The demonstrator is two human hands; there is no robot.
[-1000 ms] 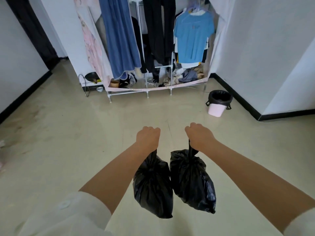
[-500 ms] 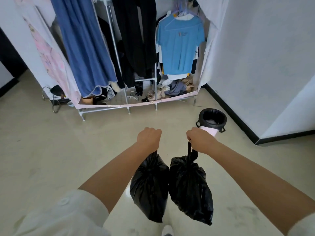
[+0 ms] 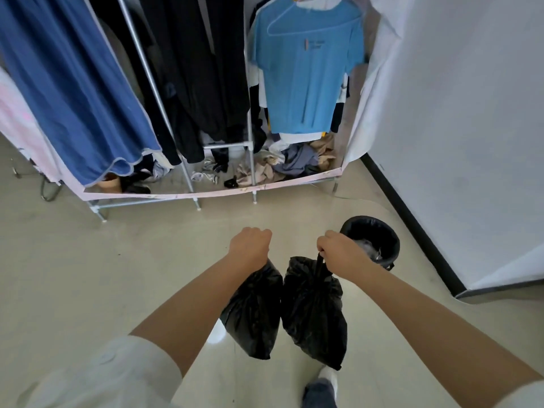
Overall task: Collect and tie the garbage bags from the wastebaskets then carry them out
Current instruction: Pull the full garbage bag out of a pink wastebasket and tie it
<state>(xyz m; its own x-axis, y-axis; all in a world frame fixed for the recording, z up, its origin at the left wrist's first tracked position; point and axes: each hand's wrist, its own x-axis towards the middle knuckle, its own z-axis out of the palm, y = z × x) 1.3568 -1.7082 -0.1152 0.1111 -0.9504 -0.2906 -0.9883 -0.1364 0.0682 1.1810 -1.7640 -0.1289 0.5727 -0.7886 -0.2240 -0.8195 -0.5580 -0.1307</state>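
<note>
Fists first: the left hand point(image 3: 250, 245) is closed in a tight grip on the gathered neck of a black garbage bag point(image 3: 253, 313), which hangs straight down below the wrist, clear of the floor point(image 3: 88, 275). The right hand point(image 3: 341, 254) is likewise clenched, its grip wrapped round the twisted top of a second black bag point(image 3: 315, 313) that dangles beside the first; the two bags hang side by side, touching or very nearly so. Both forearms reach forward from pale sleeves point(image 3: 97, 375) at the bottom edge of the view. Just beyond the right hand stands a wastebasket point(image 3: 374, 240) lined with a black bag, some crumpled rubbish visible inside it; the hand partly overlaps its near rim, and whether they touch cannot be told. Below the bags a foot in a white shoe point(image 3: 328, 378) shows on the pale floor. Farther off is a metal-framed clothes rack point(image 3: 250, 148) with a light blue T-shirt point(image 3: 306, 72), dark garments and a blue cloth point(image 3: 67, 83) hanging, and loose clothes heaped at its base. A white wall point(image 3: 456, 128) with a dark skirting runs along the right
</note>
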